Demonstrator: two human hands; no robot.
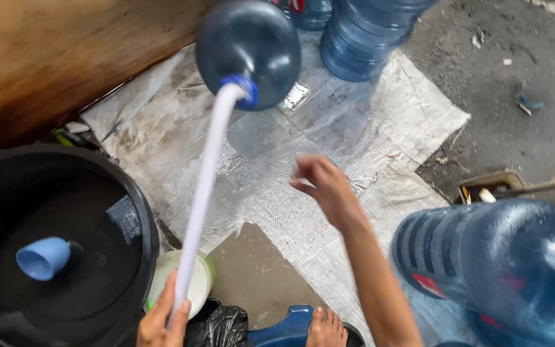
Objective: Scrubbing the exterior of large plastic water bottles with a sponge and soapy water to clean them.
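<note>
A white hose (203,193) runs from the blue cap of a tipped blue jug (248,48) near the top of the view down to the bottom edge, where the left hand (162,321) grips its lower end, fingers wrapped round it. The jug lies on a grey woven sheet (380,122) spread over the floor, its mouth pointing toward the person. The right hand (322,186) hovers free above the sheet, well to the right of the hose and below the jug, fingers loosely curled and holding nothing.

Just beside the left hand sits a white bowl with a green rim (203,283), the hose crossing over it. Left of that stands a big black tub (139,218) of dark water with a light blue cup (43,257) floating in it. A brown wooden board (52,51) closes off the upper left.

To the right, a second large jug (509,270) lies close by the right forearm, crowding that side. More jugs (361,38) stand at the top. The open room is the middle of the sheet, between hose and right hand. A bare foot (325,329) shows at the bottom edge.
</note>
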